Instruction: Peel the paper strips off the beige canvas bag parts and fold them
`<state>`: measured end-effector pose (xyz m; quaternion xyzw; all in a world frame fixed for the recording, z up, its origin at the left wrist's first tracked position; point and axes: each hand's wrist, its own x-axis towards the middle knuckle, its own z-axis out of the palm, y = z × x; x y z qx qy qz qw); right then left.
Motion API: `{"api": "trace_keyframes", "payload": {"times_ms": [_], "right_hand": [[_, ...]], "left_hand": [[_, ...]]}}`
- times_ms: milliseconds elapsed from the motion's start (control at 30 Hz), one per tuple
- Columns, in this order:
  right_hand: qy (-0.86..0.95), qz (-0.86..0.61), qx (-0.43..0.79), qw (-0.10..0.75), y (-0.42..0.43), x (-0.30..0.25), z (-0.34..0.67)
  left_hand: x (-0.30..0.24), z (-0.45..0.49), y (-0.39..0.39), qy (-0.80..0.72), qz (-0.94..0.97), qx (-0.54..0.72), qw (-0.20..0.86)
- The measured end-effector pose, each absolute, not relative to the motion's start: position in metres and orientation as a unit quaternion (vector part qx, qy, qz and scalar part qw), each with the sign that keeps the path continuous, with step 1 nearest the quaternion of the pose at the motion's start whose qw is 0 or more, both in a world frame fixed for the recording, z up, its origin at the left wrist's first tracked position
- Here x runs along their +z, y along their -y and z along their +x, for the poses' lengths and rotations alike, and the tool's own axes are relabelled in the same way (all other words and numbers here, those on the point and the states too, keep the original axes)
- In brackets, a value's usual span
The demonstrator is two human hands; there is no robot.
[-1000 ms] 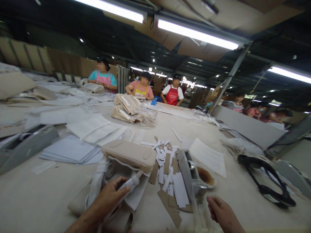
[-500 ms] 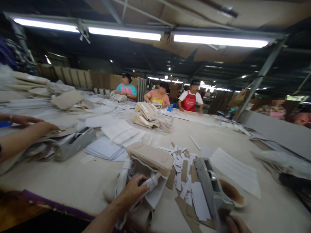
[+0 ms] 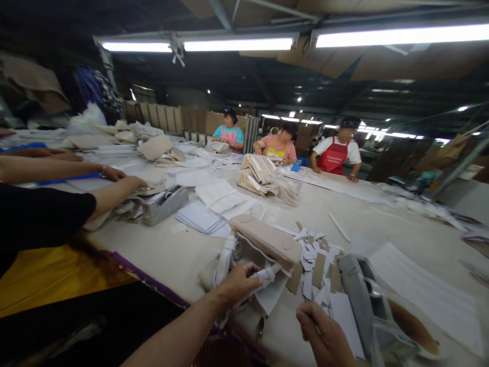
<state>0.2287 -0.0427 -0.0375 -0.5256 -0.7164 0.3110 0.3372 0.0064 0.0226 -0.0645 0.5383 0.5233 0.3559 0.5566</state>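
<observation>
Right hand point(image 3: 324, 329) cut off at wrist by bottom edge, black sleeve point(image 3: 46, 211) by left.

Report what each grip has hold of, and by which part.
The left grip holds the beige bag by its white-wrapped strap. The right grip is curled; whether it holds anything cannot be told.

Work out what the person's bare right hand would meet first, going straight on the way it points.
Up and left of the right hand, probably the thin white flap hanging from the beige padded bag; depth is unclear.
</observation>
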Motion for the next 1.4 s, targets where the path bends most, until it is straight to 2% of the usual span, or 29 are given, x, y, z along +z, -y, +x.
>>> {"api": "trace_keyframes", "payload": {"times_ms": [200, 333, 533, 733, 900, 1033, 1133, 1267, 1400], "right_hand": [[0.773, -0.452, 0.347, 0.279, -0.001, -0.038, 0.181], [0.746, -0.496, 0.356, 0.265, -0.011, -0.042, 0.174], [0.728, -0.593, 0.267, 0.218, -0.018, -0.049, 0.158], [0.697, -0.636, 0.231, 0.238, -0.012, -0.059, 0.151], [0.644, -0.632, 0.271, 0.336, -0.001, -0.07, 0.151], [0.579, -0.657, 0.3, 0.379, -0.001, -0.073, 0.153], [0.6, -0.609, 0.333, 0.399, -0.003, -0.076, 0.157], [0.649, -0.543, 0.35, 0.403, -0.004, -0.079, 0.165], [0.706, -0.514, 0.335, 0.354, -0.01, -0.076, 0.175]], "left_hand": [[-0.057, 0.006, -0.017, -0.523, 0.539, 0.37, 0.546], [-0.058, 0.006, -0.017, -0.526, 0.539, 0.375, 0.54], [-0.063, 0.006, -0.017, -0.538, 0.583, 0.385, 0.472], [-0.069, 0.005, -0.017, -0.532, 0.611, 0.392, 0.437], [-0.069, 0.004, -0.015, -0.523, 0.614, 0.387, 0.447], [-0.066, 0.005, -0.016, -0.528, 0.576, 0.376, 0.498], [-0.062, 0.004, -0.016, -0.529, 0.556, 0.367, 0.526], [-0.059, 0.002, -0.017, -0.531, 0.56, 0.368, 0.519], [-0.061, 0.001, -0.018, -0.518, 0.563, 0.379, 0.52]]}}
